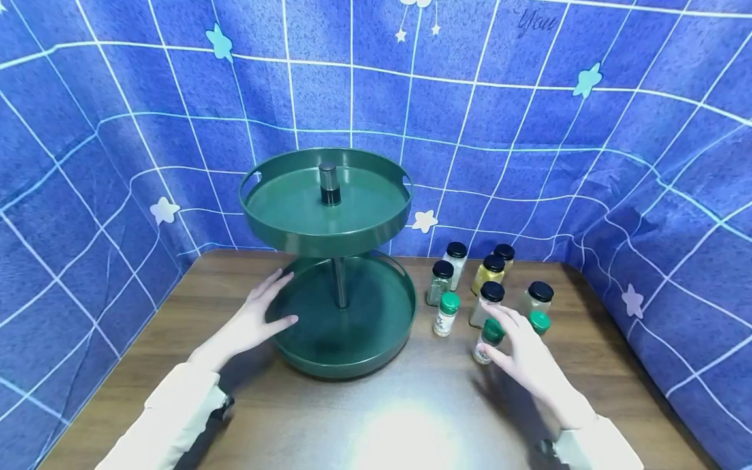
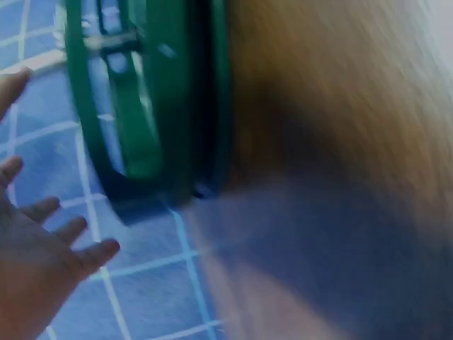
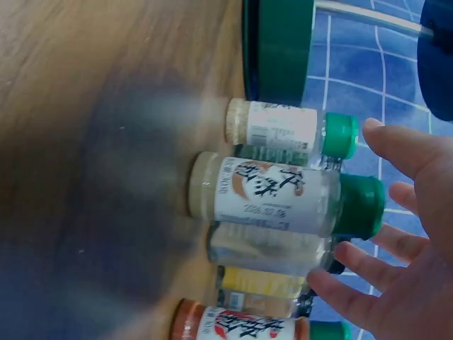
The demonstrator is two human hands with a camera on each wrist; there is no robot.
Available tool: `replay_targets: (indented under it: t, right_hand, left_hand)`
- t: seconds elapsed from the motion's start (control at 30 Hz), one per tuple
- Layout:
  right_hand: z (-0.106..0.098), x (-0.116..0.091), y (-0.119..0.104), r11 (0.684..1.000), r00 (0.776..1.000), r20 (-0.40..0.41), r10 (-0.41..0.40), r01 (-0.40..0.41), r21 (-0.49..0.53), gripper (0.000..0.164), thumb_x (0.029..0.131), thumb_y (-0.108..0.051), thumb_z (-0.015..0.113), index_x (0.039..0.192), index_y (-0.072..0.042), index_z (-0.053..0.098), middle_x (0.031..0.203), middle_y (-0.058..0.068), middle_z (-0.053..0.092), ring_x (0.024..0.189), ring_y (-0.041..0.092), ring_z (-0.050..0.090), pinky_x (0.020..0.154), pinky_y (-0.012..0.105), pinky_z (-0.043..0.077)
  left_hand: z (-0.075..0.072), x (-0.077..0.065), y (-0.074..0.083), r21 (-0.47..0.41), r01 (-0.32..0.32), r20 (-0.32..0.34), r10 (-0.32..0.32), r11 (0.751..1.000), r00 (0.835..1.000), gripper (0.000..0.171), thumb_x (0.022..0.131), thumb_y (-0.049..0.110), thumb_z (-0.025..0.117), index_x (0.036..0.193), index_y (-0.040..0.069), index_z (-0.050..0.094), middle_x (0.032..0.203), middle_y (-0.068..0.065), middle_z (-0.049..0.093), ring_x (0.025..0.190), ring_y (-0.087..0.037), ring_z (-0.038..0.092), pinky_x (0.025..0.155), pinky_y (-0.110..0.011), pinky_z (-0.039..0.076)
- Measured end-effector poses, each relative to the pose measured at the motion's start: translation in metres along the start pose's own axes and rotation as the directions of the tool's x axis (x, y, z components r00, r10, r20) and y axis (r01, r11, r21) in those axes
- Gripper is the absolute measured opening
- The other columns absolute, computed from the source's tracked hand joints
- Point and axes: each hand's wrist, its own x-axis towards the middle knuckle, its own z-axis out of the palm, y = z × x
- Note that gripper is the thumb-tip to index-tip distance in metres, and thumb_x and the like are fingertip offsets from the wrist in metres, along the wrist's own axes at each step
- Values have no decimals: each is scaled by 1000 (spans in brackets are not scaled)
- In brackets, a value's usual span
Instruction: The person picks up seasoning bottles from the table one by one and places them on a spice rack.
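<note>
A dark green two-tier round tray stands on the wooden table, its upper tier (image 1: 329,243) carried by a metal post (image 1: 340,287) over the lower tier (image 1: 346,336). Fingers spread, my left hand (image 1: 249,326) is beside the left rim of the lower tier. My right hand (image 1: 525,352) hovers at a green-capped spice jar (image 1: 492,331), thumb and fingers apart around its cap. In the right wrist view that jar (image 3: 269,190) stands upright on the table, and the fingers are straight beside its cap. Both tiers hold nothing.
Another green-capped jar (image 1: 446,314) stands nearer the tray, and a third green cap (image 1: 539,321) shows behind my right hand. Several black-capped jars, among them a yellow one (image 1: 489,273), are grouped behind. A blue gridded curtain (image 1: 499,130) surrounds the wooden table (image 1: 305,418).
</note>
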Motion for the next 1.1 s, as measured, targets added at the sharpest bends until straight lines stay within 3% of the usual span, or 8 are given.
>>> replay_targets:
  t: [0.23, 0.33, 0.5, 0.6, 0.7, 0.83, 0.93, 1.1]
  right_hand:
    - [6, -4, 10, 997, 999, -36, 16, -14, 71, 72, 72, -13, 81, 137, -11, 49, 127, 8, 54, 90, 10, 53, 65, 30, 53]
    - [9, -6, 13, 992, 998, -40, 43, -38, 123, 70, 73, -9, 81, 135, -7, 49, 125, 11, 55, 82, 10, 55, 61, 29, 55]
    - [14, -10, 15, 987, 996, -53, 69, -60, 152, 68, 72, -4, 80, 133, -4, 50, 118, 13, 58, 73, 15, 60, 60, 32, 57]
    - [17, -11, 17, 986, 995, -65, 81, -71, 148, 68, 71, -5, 81, 132, -6, 51, 111, 11, 60, 66, 12, 59, 58, 31, 56]
    - [18, -12, 19, 985, 993, -73, 94, -82, 152, 66, 71, -6, 81, 131, -7, 53, 107, 9, 61, 60, 8, 55, 54, 28, 54]
    - [20, -12, 21, 982, 990, -80, 115, -101, 162, 63, 71, -7, 81, 128, -7, 54, 106, 9, 63, 56, 6, 51, 50, 22, 49]
    - [20, -12, 23, 975, 986, -82, 146, -130, 178, 62, 72, -8, 81, 127, -8, 54, 105, 10, 64, 52, 6, 47, 48, 19, 44]
    - [20, -13, 23, 963, 975, -89, 203, -182, 198, 60, 72, -9, 81, 125, -9, 53, 100, 9, 65, 60, 8, 50, 49, 20, 44]
  left_hand:
    - [1, 2, -32, -145, 64, -18, -67, 987, 998, 84, 85, 32, 71, 151, 22, 20, 155, -15, 19, 142, -41, 15, 106, -65, 22]
    - [1, 1, -41, -209, 82, -7, -85, 974, 996, 86, 85, 27, 71, 152, 21, 18, 155, -16, 19, 140, -42, 18, 107, -64, 24]
    - [-4, -3, -34, -316, 121, 28, -118, 941, 993, 88, 83, 18, 73, 152, 15, 17, 151, -24, 23, 136, -46, 24, 106, -64, 23]
    - [-2, -5, -41, -422, 144, 73, -125, 895, 989, 92, 83, 15, 73, 152, 15, 13, 152, -24, 22, 136, -46, 24, 105, -64, 26]
    - [5, -6, -64, -527, 143, 112, -98, 837, 989, 93, 83, 12, 72, 153, 18, 10, 154, -21, 18, 137, -46, 23, 104, -59, 33]
    - [8, -10, -78, -636, 155, 162, -65, 756, 985, 91, 84, 2, 68, 152, 12, 8, 154, -24, 15, 136, -48, 21, 100, -31, 43]
    - [8, -13, -82, -690, 173, 190, -54, 703, 980, 91, 84, -2, 66, 152, 9, 7, 153, -27, 13, 136, -49, 18, 93, -16, 43]
    - [9, -15, -84, -720, 200, 224, -51, 665, 973, 88, 85, -2, 65, 152, 10, 9, 154, -24, 11, 137, -49, 16, 95, -17, 43]
